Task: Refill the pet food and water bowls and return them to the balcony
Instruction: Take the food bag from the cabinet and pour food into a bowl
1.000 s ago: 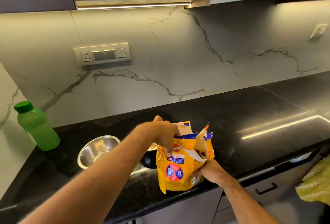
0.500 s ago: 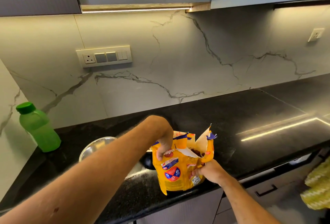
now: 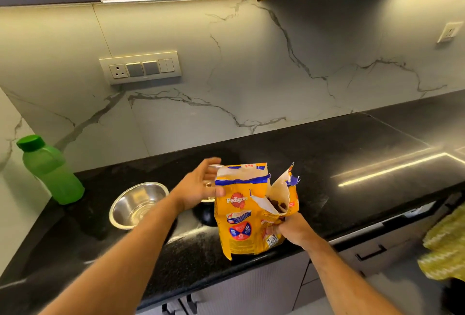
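Left hand: open, fingers straight and spread, palm turned toward the bag's left side. The thumb tip touches or nearly touches the bag's upper left face; cannot tell which. It holds nothing.

Right hand: fingers curled round the lower right edge of the pet food bag, pinching the foil there and keeping the bag upright.

The bag is yellow with blue trim and stands on the black table close to the front edge. Its top is torn open and ragged, with one flap folded outward on the right. Brown kibble shows inside the opening.

Steel bowl: on the table just left of the left forearm, upright, apparently with no food in it. A second bowl sits behind the left hand and the bag. Only part of its rim and dark base show, so its contents cannot be told.

Green bottle: capped, upright, at the far left corner of the table against the marble wall, well apart from the bowls.

Switch panel on the wall above the bowls; a smaller socket far right. Yellow patterned cloth hangs at the right edge, below the table. Drawer fronts with a dark handle below the table.
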